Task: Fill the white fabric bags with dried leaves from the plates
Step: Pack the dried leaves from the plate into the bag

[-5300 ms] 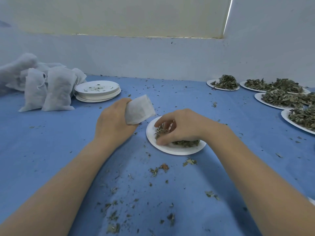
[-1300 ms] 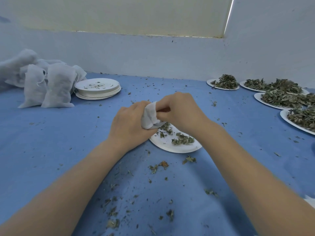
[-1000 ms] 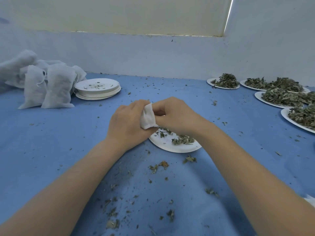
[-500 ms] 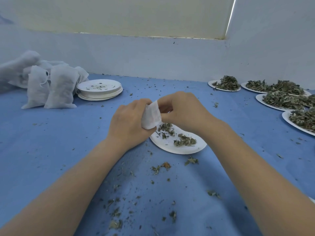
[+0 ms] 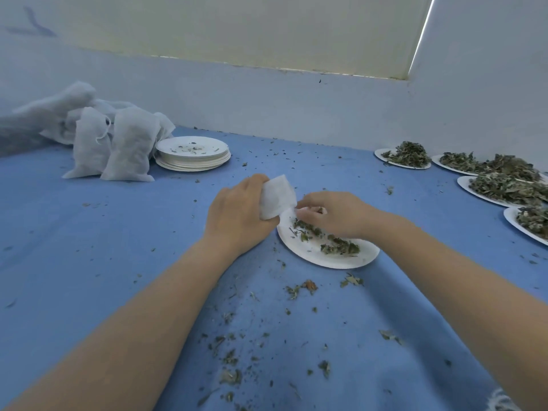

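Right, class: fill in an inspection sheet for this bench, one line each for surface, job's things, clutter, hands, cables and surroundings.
Surface: blue cloth, strewn with leaf crumbs.
Job's things: white fabric bag above near plate of few dried leaves; heaped plates far right.
Clutter: filled bags, stack of empty plates, far left.
Hands: left hand grips the bag; right hand pinches leaves.
Cables: nothing seen.
Surroundings: pale wall.
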The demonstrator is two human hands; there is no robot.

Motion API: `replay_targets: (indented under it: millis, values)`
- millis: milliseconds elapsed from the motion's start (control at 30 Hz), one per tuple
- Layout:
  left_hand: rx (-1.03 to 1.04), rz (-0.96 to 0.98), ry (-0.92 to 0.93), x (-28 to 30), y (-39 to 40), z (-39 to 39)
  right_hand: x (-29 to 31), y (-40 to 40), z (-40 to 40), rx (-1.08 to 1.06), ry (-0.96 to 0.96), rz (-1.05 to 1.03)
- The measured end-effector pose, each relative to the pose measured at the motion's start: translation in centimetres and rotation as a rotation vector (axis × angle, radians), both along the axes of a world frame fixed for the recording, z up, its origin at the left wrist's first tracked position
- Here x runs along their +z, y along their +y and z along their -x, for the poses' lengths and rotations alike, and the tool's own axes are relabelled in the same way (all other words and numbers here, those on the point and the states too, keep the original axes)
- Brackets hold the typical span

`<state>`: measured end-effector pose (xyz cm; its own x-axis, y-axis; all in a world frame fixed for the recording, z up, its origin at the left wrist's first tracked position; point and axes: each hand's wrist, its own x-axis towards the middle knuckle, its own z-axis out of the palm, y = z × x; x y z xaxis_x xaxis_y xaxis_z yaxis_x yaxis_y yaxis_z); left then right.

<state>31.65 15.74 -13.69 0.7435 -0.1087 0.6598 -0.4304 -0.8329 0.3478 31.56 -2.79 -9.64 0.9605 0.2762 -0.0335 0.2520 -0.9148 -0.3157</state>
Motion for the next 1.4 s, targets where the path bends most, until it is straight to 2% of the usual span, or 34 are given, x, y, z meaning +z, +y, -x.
replay_targets:
  millis: [200,333,500,667,833,1000,1200,1267,1400]
  values:
    - [-0.008,-0.013,-0.013,-0.3,0.0,-0.2,-0.5,0.3,1.3,0.067,-0.05,0.026]
    - [-0.004,-0.008,-0.011,-0.2,0.0,-0.1,0.4,-0.7,2.8,0.161,-0.012,0.055]
    - [-0.009,-0.035,0.017,-0.1,0.0,0.2,0.9,-2.3,3.6,0.222,-0.078,0.128]
    - [-0.031,-0.049,0.033,0.0,0.0,0.3,1.2,-4.5,4.3,0.106,-0.053,-0.006]
    - [-0.039,-0.063,0.046,0.0,-0.1,0.3,1.0,-4.7,4.1,-0.08,0.1,0.186]
    - [-0.041,-0.077,0.037,0.0,-0.2,0.5,0.5,-3.2,4.0,-0.016,0.052,0.12]
    - [-0.048,-0.097,0.039,0.0,-0.1,0.6,1.1,-4.0,4.1,-0.029,0.118,0.16]
    - [-0.051,-0.099,0.039,0.1,-0.2,0.6,0.8,-3.8,4.0,0.015,0.119,0.106]
    - [-0.058,-0.112,0.027,0.0,-0.1,0.6,-0.6,-2.9,3.6,0.117,-0.001,0.052]
